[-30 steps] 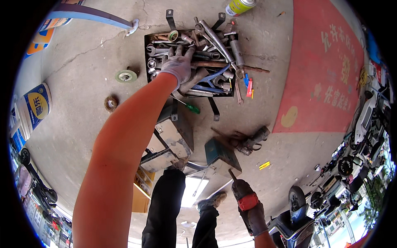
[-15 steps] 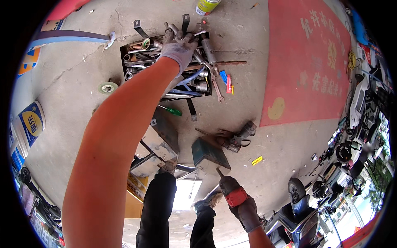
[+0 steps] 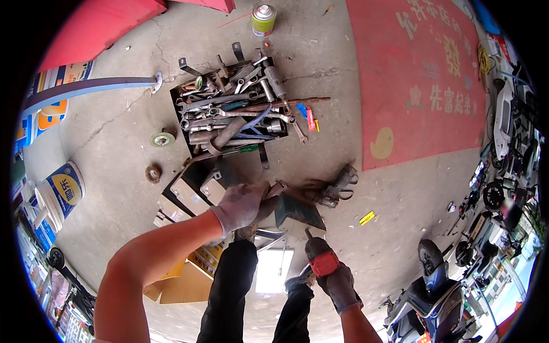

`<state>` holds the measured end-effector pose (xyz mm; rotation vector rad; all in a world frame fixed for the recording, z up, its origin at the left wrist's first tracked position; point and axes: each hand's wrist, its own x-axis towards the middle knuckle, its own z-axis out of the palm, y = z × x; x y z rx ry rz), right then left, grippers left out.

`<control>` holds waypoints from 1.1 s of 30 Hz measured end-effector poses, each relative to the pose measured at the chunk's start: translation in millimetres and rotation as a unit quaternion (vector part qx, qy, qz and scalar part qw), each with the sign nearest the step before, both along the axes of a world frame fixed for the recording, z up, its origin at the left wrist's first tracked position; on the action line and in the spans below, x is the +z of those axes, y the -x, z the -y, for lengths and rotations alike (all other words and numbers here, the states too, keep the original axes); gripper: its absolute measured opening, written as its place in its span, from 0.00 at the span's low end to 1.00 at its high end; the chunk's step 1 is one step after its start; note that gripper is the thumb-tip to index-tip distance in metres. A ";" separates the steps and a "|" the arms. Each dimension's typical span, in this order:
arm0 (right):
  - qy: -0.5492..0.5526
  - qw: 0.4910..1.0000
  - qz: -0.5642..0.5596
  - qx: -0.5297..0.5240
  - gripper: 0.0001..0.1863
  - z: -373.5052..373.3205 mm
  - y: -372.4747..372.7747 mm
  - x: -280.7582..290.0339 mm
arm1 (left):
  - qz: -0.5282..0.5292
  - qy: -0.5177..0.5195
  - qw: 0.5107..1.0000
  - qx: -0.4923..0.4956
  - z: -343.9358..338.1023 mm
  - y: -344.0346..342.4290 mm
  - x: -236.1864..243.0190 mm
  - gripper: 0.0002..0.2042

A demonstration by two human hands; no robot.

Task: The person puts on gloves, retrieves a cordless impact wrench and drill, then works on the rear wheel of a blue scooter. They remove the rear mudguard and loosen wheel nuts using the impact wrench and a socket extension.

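My right hand (image 3: pixel 341 287), in a dark glove, grips a red and black power drill (image 3: pixel 324 263) whose bit points up toward a dark green angled metal piece (image 3: pixel 297 212). Just left of that piece is my left hand (image 3: pixel 243 203) in a pale grey glove, its fingers closed. A short metallic end (image 3: pixel 277 189) shows by the fingertips; what it belongs to cannot be made out. Farther off, a wide dark box holds wrenches (image 3: pixel 231 113), sockets and other hand tools. Grey and black metal boxes (image 3: pixel 189 197) stand beside my left wrist.
A dark power tool (image 3: pixel 337 188) lies right of the green piece. A grinding disc (image 3: pixel 162 139), a wire brush wheel (image 3: pixel 152 174) and a white-blue bucket (image 3: pixel 64 191) are on the left. A spray can (image 3: pixel 263 20) stands far off; a red mat (image 3: pixel 423 86) covers the right.
My left hand has come back from the tool box to beside the green metal piece, uncovering the tools. My right hand still holds the drill. The view has shifted somewhat.
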<state>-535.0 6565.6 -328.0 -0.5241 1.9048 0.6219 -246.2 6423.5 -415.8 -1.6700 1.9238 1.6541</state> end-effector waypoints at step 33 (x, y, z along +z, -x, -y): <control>0.079 0.989 0.078 0.092 0.25 -346.1 148.8 43.8 | -0.137 -0.565 0.633 0.512 -332.8 110.8 38.9 0.14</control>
